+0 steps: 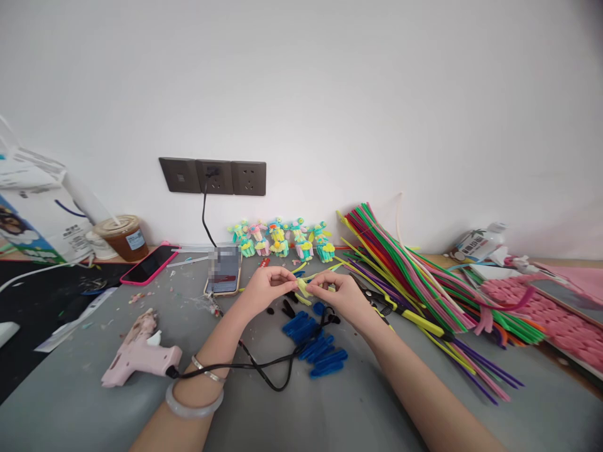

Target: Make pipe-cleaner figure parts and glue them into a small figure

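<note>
Between the fingertips of my left hand [269, 290] and my right hand [340, 295] is a small pale yellow pipe cleaner piece [303, 287]. Both hands pinch it, one from each side, above the grey mat. Its exact shape is partly covered by my fingers. Just below lie several short blue pipe cleaner pieces [323, 355] and a few small black pieces [288, 307]. Close to my right hand rest cutting pliers with yellow and black handles [421, 322]. Behind my hands stands a row of several small pastel pipe cleaner figures [279, 237].
A pink glue gun [144, 358] lies at left, its black cable [249, 364] crossing near my left wrist. A phone [224, 270] leans toward the back, another phone [149, 263] lies flat beside a drink cup [123, 238]. Bundled colored pipe cleaners [405, 270] spread at right.
</note>
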`<action>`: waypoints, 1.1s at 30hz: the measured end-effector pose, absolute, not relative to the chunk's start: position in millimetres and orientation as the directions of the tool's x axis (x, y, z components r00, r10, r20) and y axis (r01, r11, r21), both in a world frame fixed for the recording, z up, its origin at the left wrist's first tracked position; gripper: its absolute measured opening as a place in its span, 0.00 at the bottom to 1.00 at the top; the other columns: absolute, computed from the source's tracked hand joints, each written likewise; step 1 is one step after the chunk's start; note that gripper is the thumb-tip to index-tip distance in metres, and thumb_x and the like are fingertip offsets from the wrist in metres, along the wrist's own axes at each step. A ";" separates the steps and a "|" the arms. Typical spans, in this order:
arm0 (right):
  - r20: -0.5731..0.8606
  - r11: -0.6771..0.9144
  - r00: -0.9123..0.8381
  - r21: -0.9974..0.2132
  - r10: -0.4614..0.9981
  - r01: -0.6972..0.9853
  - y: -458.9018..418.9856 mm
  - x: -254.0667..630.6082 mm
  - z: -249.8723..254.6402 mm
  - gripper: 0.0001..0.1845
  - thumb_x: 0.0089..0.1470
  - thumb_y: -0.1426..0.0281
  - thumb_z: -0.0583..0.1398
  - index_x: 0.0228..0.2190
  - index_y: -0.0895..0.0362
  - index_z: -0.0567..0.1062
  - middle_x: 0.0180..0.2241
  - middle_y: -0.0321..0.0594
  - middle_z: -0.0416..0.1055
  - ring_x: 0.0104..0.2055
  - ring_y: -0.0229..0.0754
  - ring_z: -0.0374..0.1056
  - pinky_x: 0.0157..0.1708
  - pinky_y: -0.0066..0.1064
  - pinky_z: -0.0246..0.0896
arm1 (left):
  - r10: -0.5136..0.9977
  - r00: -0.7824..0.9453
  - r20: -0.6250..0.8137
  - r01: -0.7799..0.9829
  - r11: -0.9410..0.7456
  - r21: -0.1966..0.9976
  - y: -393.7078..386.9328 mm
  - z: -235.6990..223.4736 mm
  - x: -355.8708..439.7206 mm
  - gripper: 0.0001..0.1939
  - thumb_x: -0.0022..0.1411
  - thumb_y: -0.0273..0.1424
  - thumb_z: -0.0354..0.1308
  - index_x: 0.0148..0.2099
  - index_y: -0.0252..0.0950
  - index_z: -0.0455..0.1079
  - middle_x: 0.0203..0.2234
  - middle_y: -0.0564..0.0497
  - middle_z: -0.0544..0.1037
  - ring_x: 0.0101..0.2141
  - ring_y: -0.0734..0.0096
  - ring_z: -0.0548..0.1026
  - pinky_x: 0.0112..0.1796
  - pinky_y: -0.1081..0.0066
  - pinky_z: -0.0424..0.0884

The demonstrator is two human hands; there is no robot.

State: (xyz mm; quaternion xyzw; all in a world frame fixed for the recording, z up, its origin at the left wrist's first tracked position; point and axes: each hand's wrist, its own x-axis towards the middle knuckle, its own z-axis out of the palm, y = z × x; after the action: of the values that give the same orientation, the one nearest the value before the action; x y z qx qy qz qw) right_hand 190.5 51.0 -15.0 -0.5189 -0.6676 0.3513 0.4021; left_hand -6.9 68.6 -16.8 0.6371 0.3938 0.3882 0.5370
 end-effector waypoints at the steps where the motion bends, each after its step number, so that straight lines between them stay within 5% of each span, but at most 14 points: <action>1: 0.174 0.217 -0.140 -0.886 0.975 0.410 51.1 190.3 -15.0 0.13 0.45 0.59 0.64 0.22 0.56 0.77 0.27 0.39 0.73 0.29 0.41 0.63 0.31 0.33 0.58 | 0.918 0.389 0.074 0.082 -0.115 0.990 68.6 -16.8 -6.9 0.11 0.52 0.36 0.65 0.33 0.33 0.73 0.28 0.47 0.81 0.33 0.66 0.79 0.38 0.69 0.74; 33: 0.182 0.234 -0.167 -0.893 0.969 0.385 49.5 188.4 -14.1 0.15 0.47 0.58 0.63 0.21 0.57 0.74 0.25 0.39 0.71 0.30 0.42 0.63 0.32 0.33 0.58 | 0.911 0.391 0.133 0.100 -0.186 0.978 67.9 -15.4 -5.5 0.10 0.53 0.36 0.64 0.32 0.33 0.73 0.28 0.48 0.80 0.32 0.67 0.78 0.38 0.69 0.73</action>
State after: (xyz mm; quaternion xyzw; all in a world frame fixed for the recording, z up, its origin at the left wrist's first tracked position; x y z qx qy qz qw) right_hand 188.4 49.5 -14.1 -0.5028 -0.6732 0.3607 0.4048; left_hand -5.5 67.9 -15.4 0.6596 0.3831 0.3972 0.5103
